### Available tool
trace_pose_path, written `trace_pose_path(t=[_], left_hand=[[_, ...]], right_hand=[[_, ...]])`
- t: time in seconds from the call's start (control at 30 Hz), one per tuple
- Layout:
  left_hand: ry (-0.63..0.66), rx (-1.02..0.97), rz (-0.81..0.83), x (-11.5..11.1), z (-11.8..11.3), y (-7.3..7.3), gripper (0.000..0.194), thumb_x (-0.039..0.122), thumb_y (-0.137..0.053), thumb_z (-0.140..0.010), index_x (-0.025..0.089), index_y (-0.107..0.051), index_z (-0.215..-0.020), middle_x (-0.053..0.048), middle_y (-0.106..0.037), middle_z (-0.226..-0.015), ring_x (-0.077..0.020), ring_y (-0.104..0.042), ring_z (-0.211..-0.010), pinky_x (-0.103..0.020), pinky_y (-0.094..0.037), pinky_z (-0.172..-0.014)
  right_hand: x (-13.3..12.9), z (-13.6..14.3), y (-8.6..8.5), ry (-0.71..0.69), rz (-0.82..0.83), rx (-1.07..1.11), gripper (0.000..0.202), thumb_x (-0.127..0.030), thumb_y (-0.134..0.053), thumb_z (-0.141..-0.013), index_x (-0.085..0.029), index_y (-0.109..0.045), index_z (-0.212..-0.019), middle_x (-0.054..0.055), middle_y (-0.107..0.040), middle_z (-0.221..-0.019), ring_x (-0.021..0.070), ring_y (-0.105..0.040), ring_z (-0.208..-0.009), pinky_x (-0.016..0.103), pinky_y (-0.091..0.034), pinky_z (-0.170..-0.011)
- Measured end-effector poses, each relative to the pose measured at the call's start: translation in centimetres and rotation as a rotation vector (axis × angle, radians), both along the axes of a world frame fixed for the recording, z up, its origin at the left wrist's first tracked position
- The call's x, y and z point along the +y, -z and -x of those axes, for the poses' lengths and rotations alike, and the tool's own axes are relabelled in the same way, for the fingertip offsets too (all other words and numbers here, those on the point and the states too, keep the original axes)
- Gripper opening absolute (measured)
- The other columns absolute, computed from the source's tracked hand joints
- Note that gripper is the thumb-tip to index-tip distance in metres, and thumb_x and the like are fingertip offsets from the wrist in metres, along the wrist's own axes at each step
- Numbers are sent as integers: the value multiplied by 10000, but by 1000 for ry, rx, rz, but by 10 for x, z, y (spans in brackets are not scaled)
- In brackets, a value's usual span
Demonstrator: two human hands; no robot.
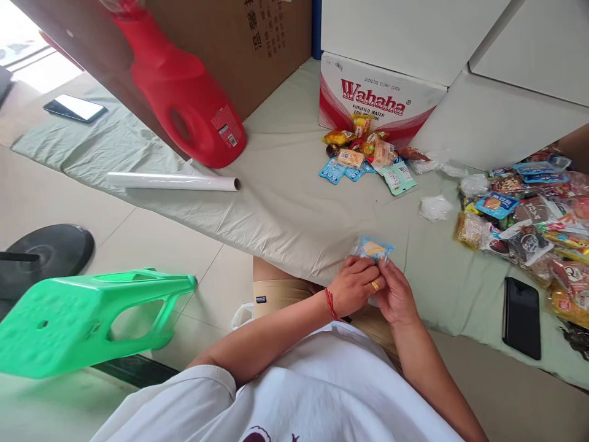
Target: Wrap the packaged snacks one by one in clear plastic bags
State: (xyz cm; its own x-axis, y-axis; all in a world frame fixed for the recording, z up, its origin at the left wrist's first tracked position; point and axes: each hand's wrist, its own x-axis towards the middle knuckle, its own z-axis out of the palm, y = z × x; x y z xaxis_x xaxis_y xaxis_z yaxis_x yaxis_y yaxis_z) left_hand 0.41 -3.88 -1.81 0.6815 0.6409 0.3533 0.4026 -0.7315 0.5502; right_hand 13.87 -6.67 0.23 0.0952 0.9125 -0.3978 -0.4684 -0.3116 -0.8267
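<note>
Close to the table's near edge, both hands meet on a small blue snack packet (373,248) with a pale picture on its front. My left hand (353,287), with a ring and a red string bracelet, has its fingers curled over the packet's lower edge. Opposite it, my right hand (394,293) pinches the same edge from the right side. The fingers hide the packet's lower part, so I cannot tell whether it is torn. A crumpled clear wrapper (435,209) lies on the cloth beyond my right hand.
A big pile of packaged snacks (529,215) covers the right side, with a black phone (522,318) nearby. Smaller snacks (363,150) lie before the Wahaha box (377,98). At left are a red jug (193,104), a white roll (175,182), another phone (75,108) and a green stool (92,319).
</note>
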Motion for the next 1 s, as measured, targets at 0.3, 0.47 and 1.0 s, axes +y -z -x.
trace_pose_path(t=[0.3,0.47,1.0], left_hand=[[-509,-622,647,-2,8,-17,271,339,-589,-966,185,-592,-1189,-151,-683,-1180,-242,-667,-1099,-401,-576,-893],[-439,-963,1333,13,1,-25,583,358,-899,-716,163,-580,-1164,-89,-722,-1078,-191,-708,-975,-337,-584,-875],[-376,-743,1396,15,6,-17,496,359,-894,-695,155,-633,-1064,-51,-720,-973,-166,-689,-886,-287,-547,-792]], right_hand=[[-3,-3,7,21,-50,-184,484,-607,-716,-886,-276,-660,-1234,57,-734,-1234,239,-696,-1109,394,-588,-920],[-2,1,11,-23,-75,-279,526,-659,-651,-908,-280,-643,-1272,62,-720,-1281,254,-675,-1174,417,-567,-998],[-17,-40,2,-96,35,-283,431,-553,-829,-797,-232,-765,-1077,48,-784,-1038,250,-722,-971,388,-578,-878]])
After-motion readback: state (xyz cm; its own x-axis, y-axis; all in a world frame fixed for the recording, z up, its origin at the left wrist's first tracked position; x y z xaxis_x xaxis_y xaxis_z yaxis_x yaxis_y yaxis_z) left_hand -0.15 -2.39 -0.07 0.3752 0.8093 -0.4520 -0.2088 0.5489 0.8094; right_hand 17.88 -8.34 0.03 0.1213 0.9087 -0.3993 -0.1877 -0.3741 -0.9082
